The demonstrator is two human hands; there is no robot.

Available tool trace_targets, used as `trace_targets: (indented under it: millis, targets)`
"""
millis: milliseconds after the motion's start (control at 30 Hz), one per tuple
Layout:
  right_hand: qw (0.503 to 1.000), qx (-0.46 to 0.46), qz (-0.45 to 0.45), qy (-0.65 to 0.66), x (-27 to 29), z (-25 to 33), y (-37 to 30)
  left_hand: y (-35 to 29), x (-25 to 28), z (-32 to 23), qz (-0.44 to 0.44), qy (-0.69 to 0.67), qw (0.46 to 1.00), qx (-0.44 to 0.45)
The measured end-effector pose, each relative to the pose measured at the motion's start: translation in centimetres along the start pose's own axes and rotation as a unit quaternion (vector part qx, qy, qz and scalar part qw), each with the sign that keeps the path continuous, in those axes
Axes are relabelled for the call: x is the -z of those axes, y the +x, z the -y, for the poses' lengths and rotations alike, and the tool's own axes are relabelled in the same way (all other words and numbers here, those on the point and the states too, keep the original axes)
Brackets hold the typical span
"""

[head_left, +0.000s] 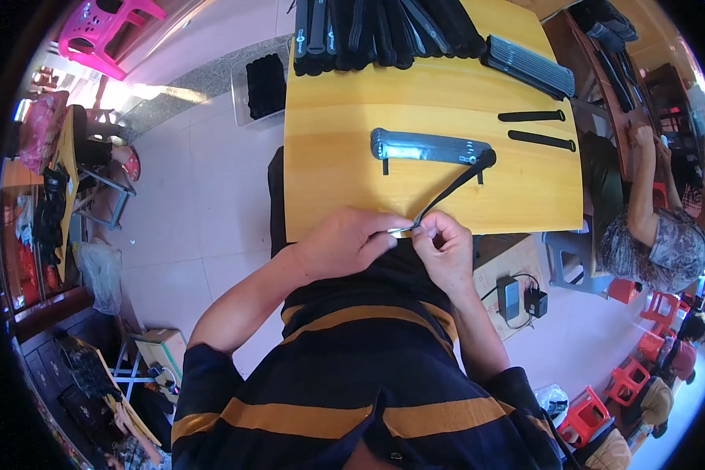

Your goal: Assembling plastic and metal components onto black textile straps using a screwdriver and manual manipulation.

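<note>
My left hand [345, 243] and my right hand [444, 249] meet at the near edge of a yellow wooden table [329, 172]. Both pinch the near end of a thin black strap [454, 186]. The strap runs up and to the right to a grey metal jig [427, 147] lying across the table's middle, where its far end rests on the jig's right tip. Two loose black straps [536, 128] lie to the right of the jig.
Stacks of black straps [384, 31] line the table's far edge, with another bundle [529, 66] at the far right. A person in a patterned shirt [654, 243] sits at the right. Red stools [591, 411] stand lower right, a pink stool [102, 27] upper left.
</note>
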State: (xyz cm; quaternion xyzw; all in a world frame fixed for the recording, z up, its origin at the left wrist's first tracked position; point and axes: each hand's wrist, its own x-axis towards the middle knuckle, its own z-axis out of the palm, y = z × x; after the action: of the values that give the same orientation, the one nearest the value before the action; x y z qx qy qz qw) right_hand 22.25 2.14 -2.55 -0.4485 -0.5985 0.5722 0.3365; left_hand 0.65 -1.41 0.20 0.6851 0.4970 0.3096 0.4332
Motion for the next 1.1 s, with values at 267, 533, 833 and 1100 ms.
trace_targets:
  millis: [267, 533, 833, 1100]
  targets:
    - [1.000, -0.012, 0.021, 0.002, 0.3, 0.0, -0.2, -0.2, 0.3, -0.3, -0.021, 0.136, 0.989, -0.051]
    - [0.998, 0.004, 0.016, 0.053, -0.2, -0.9, -0.1, 0.3, -0.6, -2.0, -0.064, 0.095, 0.993, -0.017]
    - [0.994, -0.017, 0.109, 0.020, 1.3, 1.8, -0.3, 1.6, 0.7, -1.0, 0.035, 0.108, 0.991, -0.065]
    - [0.995, 0.047, 0.083, -0.026, 0.8, 1.0, 0.1, 1.7, -1.1, -2.5, -0.031, 0.221, 0.974, -0.031]
